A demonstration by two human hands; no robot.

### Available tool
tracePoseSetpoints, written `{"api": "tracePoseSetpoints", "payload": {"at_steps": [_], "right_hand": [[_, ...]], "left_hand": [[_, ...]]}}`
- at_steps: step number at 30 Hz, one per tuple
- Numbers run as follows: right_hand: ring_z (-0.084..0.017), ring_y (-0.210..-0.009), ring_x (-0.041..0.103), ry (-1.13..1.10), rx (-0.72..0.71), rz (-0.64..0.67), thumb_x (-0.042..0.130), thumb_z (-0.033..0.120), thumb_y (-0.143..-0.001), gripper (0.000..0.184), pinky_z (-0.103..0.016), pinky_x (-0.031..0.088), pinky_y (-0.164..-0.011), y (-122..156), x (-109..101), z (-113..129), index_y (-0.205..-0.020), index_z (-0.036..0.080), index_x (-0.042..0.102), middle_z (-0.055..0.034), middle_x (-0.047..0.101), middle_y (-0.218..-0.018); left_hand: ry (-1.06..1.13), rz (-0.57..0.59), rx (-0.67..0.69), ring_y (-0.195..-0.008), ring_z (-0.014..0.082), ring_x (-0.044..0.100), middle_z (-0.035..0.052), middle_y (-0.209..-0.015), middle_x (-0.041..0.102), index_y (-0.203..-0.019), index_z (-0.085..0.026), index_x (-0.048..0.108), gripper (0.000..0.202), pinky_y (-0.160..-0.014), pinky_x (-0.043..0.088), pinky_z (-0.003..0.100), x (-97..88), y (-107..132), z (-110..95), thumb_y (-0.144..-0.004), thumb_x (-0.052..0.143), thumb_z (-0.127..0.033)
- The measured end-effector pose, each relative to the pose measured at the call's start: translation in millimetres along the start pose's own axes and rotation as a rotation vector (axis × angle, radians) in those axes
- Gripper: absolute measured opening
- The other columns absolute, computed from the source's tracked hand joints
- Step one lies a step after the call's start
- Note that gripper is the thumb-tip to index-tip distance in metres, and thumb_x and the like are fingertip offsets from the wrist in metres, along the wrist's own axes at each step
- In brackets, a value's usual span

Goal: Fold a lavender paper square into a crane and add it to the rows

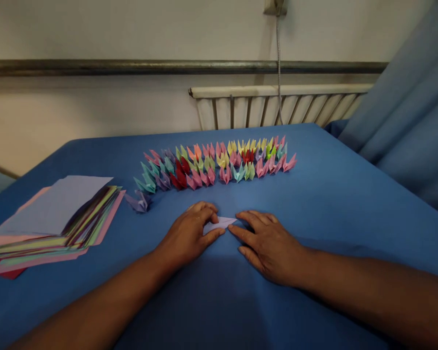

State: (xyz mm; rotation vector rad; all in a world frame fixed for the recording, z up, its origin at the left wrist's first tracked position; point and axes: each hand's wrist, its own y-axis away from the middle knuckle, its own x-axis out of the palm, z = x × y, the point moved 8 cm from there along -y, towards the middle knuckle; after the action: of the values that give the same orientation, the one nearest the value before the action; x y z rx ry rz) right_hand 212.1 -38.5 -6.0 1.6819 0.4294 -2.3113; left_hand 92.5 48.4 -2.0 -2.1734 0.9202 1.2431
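Looking at a pretty good haul here, folks: we're having rows of folded paper cranes (225, 174) standing across the upper middle of the frame, all sorts of colors, and by our reckoning those are counting as done. One purple crane (139, 201) is sitting a little apart at the near left end of the rows.

Right now we're working on a pale lavender paper (221, 223) lying flat on the blue desk (332, 204) at the center of the frame. It's showing a narrow pointed shape, so we're guessing it's partly folded; our fingers are hiding the rest. Our left hand (191, 231) is curling around its left end and gripping it, while our right hand (272, 243) is spreading open, fingertips resting at the pointed right end.

As for what's left, a thick stack of colored sheets (54, 206) is waiting unfolded at the left of the frame.
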Motion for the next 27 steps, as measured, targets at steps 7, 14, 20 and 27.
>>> {"api": "tracePoseSetpoints", "payload": {"at_steps": [7, 14, 20, 27], "right_hand": [[-0.031, -0.131, 0.040, 0.013, 0.005, 0.007, 0.045, 0.034, -0.095, 0.047, -0.050, 0.036, -0.101, -0.4, 2.4, -0.8, -0.141, 0.027, 0.044, -0.0139, 0.042, -0.146], [-0.032, -0.133, 0.037, 0.026, 0.017, 0.013, 0.043, 0.037, -0.095, 0.050, -0.051, 0.034, -0.103, 0.2, 5.0, -3.3, -0.144, 0.026, 0.041, -0.0143, 0.039, -0.149], [-0.032, -0.134, 0.035, 0.009, 0.007, 0.033, 0.042, 0.037, -0.096, 0.048, -0.051, 0.033, -0.103, -0.1, 3.7, -2.0, -0.143, 0.029, 0.041, -0.0130, 0.037, -0.149], [-0.030, -0.135, 0.033, -0.005, 0.039, 0.023, 0.043, 0.039, -0.094, 0.053, -0.049, 0.030, -0.107, -0.8, 4.0, -4.3, -0.143, 0.020, 0.041, -0.0147, 0.037, -0.150]], "left_hand": [[0.044, -0.010, -0.043, -0.101, 0.0217, 0.059, 0.0061, -0.110, 0.060, -0.083, -0.020, 0.057, 0.016, -0.090, 0.048, 0.041, -2.7, -1.6, 2.6, -0.086, 0.058, -0.035], [-0.016, -0.025, -0.019, -0.106, 0.0236, 0.057, 0.0069, -0.116, 0.058, -0.093, -0.021, 0.060, 0.019, -0.092, 0.047, 0.042, -2.2, 1.9, -0.5, -0.086, 0.059, -0.039], [-0.005, -0.028, -0.010, -0.102, 0.0214, 0.059, 0.0050, -0.110, 0.060, -0.095, -0.021, 0.062, 0.015, -0.090, 0.048, 0.038, -2.2, -0.2, 1.5, -0.088, 0.057, -0.033], [-0.229, -0.025, 0.146, -0.103, 0.0234, 0.056, 0.0080, -0.113, 0.063, -0.110, -0.019, 0.062, 0.023, -0.092, 0.046, 0.039, -3.4, 0.8, -14.5, -0.095, 0.048, -0.031]]}}
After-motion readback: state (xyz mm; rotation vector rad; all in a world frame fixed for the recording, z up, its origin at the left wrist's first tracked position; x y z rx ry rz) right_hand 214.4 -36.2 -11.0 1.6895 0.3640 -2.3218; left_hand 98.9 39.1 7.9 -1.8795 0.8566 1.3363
